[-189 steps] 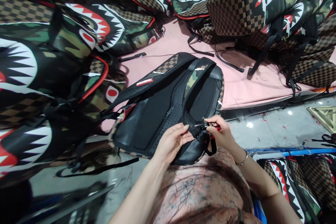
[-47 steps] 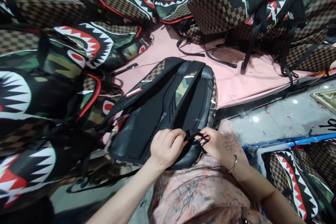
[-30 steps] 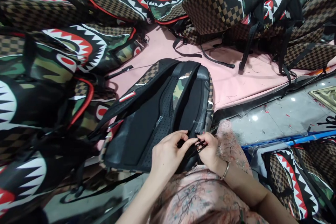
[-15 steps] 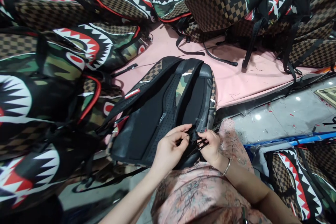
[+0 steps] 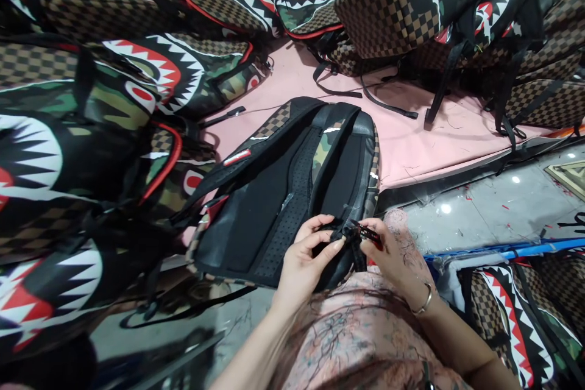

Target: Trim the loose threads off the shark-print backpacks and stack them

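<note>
A backpack (image 5: pixel 274 213) with a black padded back panel and checkered sides lies back side up, its lower end towards me. One of its shoulder straps (image 5: pixel 326 164) runs down to my hands. My left hand (image 5: pixel 311 250) is closed, pinching the black strap end (image 5: pixel 340 233) near the bag's lower right corner. Just right of it, my right hand (image 5: pixel 381 250) is closed round small dark thread snips (image 5: pixel 368 233) with some red on them. The tips of the snips are at the strap end; the exact contact is too small to tell.
Many shark-mouth backpacks (image 5: pixel 178 73) are heaped to the left and along the back of a pink-covered table (image 5: pixel 411 152). Loose black straps (image 5: pixel 388 106) trail over it. On the right are a grey floor (image 5: pixel 475 207) with red scraps, a blue bar (image 5: pixel 525 248) and another backpack (image 5: pixel 516 317).
My right hand has turned, bringing the snips up to the strap end beside my left fingers. My left hand has shifted slightly right. The whole view has moved a little.
</note>
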A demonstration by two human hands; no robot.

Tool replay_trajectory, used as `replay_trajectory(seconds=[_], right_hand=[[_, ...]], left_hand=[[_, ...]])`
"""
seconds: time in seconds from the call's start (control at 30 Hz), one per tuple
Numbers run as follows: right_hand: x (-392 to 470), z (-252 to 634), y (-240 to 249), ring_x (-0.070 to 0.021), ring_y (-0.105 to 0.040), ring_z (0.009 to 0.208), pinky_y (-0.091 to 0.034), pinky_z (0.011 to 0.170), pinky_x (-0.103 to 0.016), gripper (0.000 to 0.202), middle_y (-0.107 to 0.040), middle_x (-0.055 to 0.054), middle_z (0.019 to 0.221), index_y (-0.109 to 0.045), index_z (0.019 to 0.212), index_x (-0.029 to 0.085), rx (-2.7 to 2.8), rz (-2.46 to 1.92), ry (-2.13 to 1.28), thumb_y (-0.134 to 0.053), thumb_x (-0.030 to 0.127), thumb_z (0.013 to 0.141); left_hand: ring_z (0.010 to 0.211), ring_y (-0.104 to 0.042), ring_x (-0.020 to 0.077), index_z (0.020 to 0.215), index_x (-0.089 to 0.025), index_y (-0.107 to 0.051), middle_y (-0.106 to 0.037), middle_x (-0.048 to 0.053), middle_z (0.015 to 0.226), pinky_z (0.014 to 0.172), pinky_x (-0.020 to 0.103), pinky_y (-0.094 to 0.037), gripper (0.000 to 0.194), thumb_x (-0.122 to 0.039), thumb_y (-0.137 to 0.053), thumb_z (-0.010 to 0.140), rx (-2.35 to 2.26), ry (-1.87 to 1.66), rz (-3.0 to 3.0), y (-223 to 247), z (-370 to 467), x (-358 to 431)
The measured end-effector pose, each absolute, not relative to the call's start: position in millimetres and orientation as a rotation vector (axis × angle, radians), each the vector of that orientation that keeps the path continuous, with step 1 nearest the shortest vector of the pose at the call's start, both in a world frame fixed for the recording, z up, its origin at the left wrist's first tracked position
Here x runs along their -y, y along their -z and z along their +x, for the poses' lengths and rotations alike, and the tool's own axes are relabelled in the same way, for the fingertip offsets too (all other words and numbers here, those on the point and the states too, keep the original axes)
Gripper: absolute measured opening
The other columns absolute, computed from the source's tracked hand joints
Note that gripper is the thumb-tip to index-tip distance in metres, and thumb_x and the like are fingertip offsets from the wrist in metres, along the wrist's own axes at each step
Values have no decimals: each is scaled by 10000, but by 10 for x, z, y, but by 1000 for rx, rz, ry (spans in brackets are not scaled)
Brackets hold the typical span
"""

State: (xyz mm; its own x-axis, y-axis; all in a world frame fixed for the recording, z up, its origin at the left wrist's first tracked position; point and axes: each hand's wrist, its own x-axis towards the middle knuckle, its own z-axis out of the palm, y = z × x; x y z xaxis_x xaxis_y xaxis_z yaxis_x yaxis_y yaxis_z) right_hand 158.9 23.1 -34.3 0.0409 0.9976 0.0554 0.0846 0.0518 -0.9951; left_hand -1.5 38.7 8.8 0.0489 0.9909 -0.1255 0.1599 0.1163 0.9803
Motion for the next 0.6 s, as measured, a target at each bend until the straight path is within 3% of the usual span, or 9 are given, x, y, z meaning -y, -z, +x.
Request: replay_trajectory(seconds=[0.1,0.6], right_hand=[[-203,1729,281,-151,-578,768,-460,679,-262,167,-634,-18,847,-591,952,212,1349,-1264,-1035,-494,297,846],[-547,2007,-82,-144,-528,674,-357,615,-245,224,-613,-21,739,-611,884,202,2143,-1171,-749,-490,390,877]], left_hand=[[1109,-457,205,717,-220,-688,-507,43,1136,1018,358,-285,58,-275,-673,706,-1320,-989,1327,-76,-16,-377],[1033,-504,220,710,-205,-707,-540,75,1064,980,388,-342,90,-283,-662,698,-1260,-817,1461,-216,-45,-462]])
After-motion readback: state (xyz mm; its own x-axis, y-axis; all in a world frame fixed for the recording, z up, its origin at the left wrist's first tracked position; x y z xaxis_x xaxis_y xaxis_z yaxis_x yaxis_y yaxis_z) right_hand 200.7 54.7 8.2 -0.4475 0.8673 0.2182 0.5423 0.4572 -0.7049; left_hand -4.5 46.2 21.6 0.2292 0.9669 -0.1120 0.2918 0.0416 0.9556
